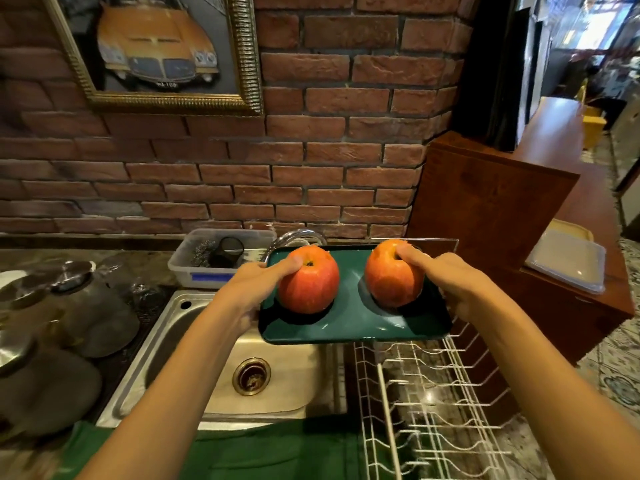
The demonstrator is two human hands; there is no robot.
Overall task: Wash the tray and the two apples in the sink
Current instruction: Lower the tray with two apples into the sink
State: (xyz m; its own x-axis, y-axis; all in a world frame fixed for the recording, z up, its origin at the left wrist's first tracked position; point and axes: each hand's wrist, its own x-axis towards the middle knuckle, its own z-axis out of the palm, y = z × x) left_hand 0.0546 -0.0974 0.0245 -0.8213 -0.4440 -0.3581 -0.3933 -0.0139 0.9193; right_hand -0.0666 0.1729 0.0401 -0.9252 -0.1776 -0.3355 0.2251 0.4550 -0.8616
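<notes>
Left hand (247,289) and right hand (457,282) gripping green tray (349,323), thumbs pinning two apples (308,278), fingers hidden beneath, faucet (294,237) mostly hidden

You face a red brick wall (346,161) with a gilt-framed car picture (156,50); a wooden cabinet (502,209) stands right, over patterned floor tiles (613,375).

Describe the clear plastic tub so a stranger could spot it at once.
Find the steel sink; behind it, against the brick wall, left of the faucet, sits the clear plastic tub. It alone holds scouring pads and has a blue label.
</notes>
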